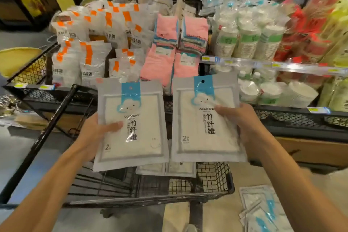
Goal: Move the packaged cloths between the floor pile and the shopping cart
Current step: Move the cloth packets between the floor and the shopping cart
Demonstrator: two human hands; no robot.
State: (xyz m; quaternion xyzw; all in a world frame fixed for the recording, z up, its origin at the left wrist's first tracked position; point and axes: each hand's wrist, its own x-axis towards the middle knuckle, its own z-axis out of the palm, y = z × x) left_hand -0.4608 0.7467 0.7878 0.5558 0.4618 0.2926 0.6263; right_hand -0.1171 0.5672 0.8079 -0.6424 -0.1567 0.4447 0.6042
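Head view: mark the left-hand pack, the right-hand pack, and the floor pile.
left-hand pack (131, 124): head view, centre of its front.
right-hand pack (203, 130): head view, printed front.
floor pile (261, 211): head view, top pack, lower right.

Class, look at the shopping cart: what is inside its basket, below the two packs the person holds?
Inside the shopping cart, two more cloth packs lie flat on the wire floor. The left pack and right pack held above cover their upper parts, so further packs there cannot be ruled out.

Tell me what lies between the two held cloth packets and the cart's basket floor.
In the head view, beneath the left packet and right packet, two more cloth packets lie flat in the shopping cart, over its wire mesh.
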